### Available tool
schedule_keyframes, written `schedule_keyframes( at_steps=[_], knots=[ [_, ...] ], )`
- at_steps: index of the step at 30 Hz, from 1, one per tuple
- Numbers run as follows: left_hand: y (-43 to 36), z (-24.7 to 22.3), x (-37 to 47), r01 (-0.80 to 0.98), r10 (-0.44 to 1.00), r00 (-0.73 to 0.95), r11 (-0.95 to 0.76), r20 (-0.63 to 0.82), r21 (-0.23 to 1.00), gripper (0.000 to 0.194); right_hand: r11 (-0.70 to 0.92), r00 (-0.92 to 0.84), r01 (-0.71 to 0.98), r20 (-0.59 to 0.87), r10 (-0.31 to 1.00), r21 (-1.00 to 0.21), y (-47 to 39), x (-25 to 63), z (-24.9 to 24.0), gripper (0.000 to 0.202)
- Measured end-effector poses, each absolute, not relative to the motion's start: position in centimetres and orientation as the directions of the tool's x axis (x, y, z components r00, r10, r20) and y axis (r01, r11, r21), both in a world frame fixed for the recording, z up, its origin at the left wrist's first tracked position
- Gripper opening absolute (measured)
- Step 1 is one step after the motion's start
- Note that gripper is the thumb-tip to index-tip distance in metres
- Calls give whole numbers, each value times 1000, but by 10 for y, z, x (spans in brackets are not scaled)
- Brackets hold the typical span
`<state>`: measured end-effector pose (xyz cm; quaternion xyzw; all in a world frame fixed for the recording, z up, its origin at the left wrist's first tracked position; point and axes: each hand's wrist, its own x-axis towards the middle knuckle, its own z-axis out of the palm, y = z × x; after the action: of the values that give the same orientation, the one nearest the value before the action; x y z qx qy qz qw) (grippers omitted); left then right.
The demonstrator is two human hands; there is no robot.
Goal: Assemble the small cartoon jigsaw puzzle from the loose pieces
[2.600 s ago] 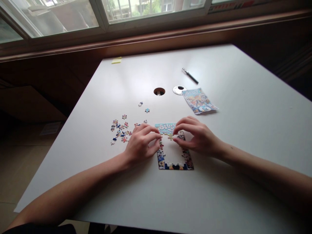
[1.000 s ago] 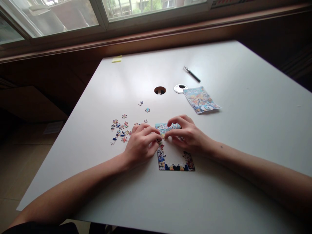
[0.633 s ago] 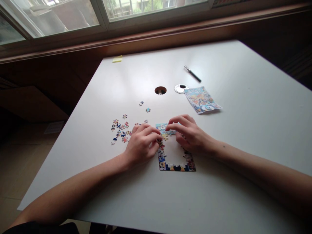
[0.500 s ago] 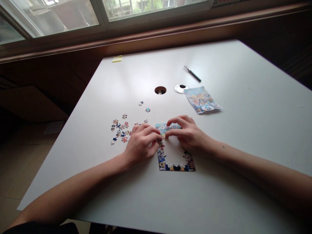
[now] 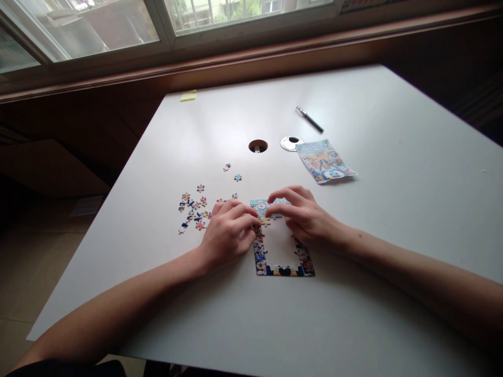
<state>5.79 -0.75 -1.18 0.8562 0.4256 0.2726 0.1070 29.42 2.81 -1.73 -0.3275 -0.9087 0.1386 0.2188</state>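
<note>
Head view shows a jigsaw puzzle [image 5: 260,256] lying flat on a white counter [image 5: 346,324], between the two hands. Its border is joined on all four sides as far as the fingers let it show, with a light gap in the middle. One yellow piece [image 5: 265,222] sits in the gap's upper left corner, against the blue top strip.

The left hand [image 5: 228,233] rests at the puzzle's left edge with its fingers curled; whether it pinches anything I cannot tell. The right hand [image 5: 310,213] is released, its fingers bent over the top strip, the tips just beside the yellow piece and the thumb set apart from them.

To the left of the left hand lies a scattered group of loose pieces [image 5: 200,225], partly hidden by that hand; a blue piece [image 5: 238,178] lies farther back. Beyond the right hand, a creased picture sheet [image 5: 325,161] overlaps or touches a silver ring [image 5: 285,144], near a round hole [image 5: 258,148]. Behind them lies a pen [image 5: 310,120].
</note>
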Motion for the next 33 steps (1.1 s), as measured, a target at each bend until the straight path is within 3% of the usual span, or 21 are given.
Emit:
schedule_keyframes(
  at_steps=[6, 10, 14, 18, 22, 26, 30, 33],
  knots=[
    [-8, -12, 57, 671, 787, 493, -615, 370, 414, 20, 735, -682, 505, 314, 661, -452, 30, 294, -19, 50],
    [-8, -12, 57, 677, 787, 495, -615, 369, 404, 19, 649, -539, 457, 391, 746, -608, 33, 295, -15, 38],
    [-9, -13, 59, 638, 769, 461, -634, 443, 437, 14, 500, -383, 363, 363, 850, -786, 37, 297, -13, 23],
    [-14, -9, 55, 440, 619, 531, -785, 578, 437, 11, 379, -277, 327, 296, 914, -866, 37, 302, -14, 24],
    [-17, 1, 35, 359, 437, 758, -899, 484, 250, 4, 349, -184, 356, 301, 936, -867, 35, 305, -13, 21],
    [-10, 5, -1, 559, 575, 660, -806, 483, 195, 16, 302, -163, 360, 259, 952, -883, 38, 306, -12, 17],
    [1, 5, -32, 762, 779, 425, -583, 462, 283, 33, 278, -161, 328, 236, 958, -903, 40, 306, -11, 15],
    [7, 11, -43, 807, 813, 340, -510, 472, 298, 42, 262, -166, 316, 219, 962, -912, 39, 307, -11, 14]
  ],
)
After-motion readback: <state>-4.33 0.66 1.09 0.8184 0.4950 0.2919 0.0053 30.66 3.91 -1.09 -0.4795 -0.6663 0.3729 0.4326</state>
